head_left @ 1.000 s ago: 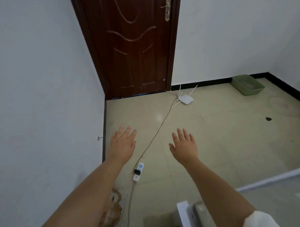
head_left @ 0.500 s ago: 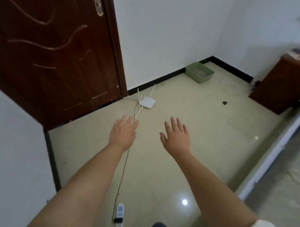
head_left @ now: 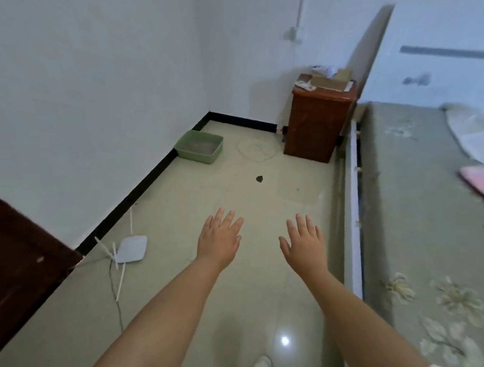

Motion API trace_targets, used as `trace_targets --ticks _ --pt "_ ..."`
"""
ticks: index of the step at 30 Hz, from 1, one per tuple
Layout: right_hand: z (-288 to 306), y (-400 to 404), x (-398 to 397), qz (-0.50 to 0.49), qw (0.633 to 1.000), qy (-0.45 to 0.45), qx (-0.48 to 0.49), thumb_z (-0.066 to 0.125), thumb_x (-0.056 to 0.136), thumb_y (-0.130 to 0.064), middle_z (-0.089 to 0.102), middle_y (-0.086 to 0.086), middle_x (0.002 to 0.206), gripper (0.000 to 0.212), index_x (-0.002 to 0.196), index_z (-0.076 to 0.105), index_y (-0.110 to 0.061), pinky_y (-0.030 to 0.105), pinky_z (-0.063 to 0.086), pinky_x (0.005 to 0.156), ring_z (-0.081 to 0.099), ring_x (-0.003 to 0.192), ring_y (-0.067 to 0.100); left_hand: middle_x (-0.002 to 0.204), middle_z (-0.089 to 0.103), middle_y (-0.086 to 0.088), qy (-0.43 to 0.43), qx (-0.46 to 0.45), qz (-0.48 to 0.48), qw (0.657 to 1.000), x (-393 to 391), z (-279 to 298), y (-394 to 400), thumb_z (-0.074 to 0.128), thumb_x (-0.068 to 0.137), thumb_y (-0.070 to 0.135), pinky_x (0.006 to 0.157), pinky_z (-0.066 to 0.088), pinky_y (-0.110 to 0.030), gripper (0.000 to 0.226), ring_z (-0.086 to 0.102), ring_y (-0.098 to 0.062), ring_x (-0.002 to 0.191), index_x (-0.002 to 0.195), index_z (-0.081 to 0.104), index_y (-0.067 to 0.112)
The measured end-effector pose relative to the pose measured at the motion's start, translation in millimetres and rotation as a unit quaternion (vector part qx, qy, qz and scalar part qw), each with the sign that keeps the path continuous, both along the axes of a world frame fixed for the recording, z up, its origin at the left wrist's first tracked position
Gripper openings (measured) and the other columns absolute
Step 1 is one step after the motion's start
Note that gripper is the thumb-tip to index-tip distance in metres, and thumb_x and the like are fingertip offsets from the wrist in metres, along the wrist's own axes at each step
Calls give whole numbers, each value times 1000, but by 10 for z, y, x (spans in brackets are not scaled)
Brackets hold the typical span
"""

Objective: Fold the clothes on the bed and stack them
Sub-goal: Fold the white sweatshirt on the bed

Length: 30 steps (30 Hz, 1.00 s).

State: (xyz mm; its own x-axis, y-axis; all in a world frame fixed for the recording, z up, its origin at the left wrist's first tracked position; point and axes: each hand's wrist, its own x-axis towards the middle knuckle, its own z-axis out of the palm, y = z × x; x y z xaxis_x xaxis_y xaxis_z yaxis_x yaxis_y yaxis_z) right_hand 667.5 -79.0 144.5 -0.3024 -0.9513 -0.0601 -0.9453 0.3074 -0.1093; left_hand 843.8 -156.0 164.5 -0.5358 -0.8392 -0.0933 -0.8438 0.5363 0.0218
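Left hand: palm down, fingers straight and spread, holding nothing, above floor. Right hand: same, released. Bed: 3 o'clock; pink garment and white cloth upon it. Nightstand: 1 o'clock. Green tray: 11 o'clock. Router: 9 o'clock.

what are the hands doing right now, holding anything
left hand: open, fingers straight, holding nothing
right hand: open, fingers spread, holding nothing
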Motion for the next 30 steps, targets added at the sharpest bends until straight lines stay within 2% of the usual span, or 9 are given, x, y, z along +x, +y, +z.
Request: trace_targets --ticks 7,11,18,23,30 --pt "204 -993 -1157 -88 996 16 -29 24 97 -45 11 9 155 56 145 21 -16 39 4 115 3 143 25 155 9 1 -18 -27 -84 996 -1180 130 -1442 25 99 35 114 6 -37 50 1 -21 143 146 13 24" --pt "183 -1674 -1885 -141 989 39 -33 26 98 -42 11 9 155 55 145 21 -15 39 6 115 4 143 26 154 15 0 6 -48 -137 989 -1955 126 -2369 27 98 34 113 9 -36 48 6 -21 142 145 19 23" --pt "258 -2701 -3129 -290 955 26 -50 26 99 -36 12 9 155 50 144 23 -16 37 6 115 6 143 24 155 13 0 1 -46 -273 961 -3475 176 -3823 28 98 34 113 9 -36 49 4 -21 143 145 17 25" --pt "260 -2964 -3933 -368 928 12 -60 28 98 -39 13 10 154 52 144 26 -15 37 6 115 7 143 25 154 16 0 10 -47 -366 929 -4758 201 -4352 30 98 35 114 8 -37 49 5 -22 142 145 19 25" --pt "-177 -2946 -5360 -474 880 -6 -24 26 98 -42 10 9 155 54 145 22 -16 34 6 115 6 143 22 153 18 0 3 -35 -476 879 -6713 -172 -4514 30 98 39 115 9 -37 50 6 -22 142 145 21 24"
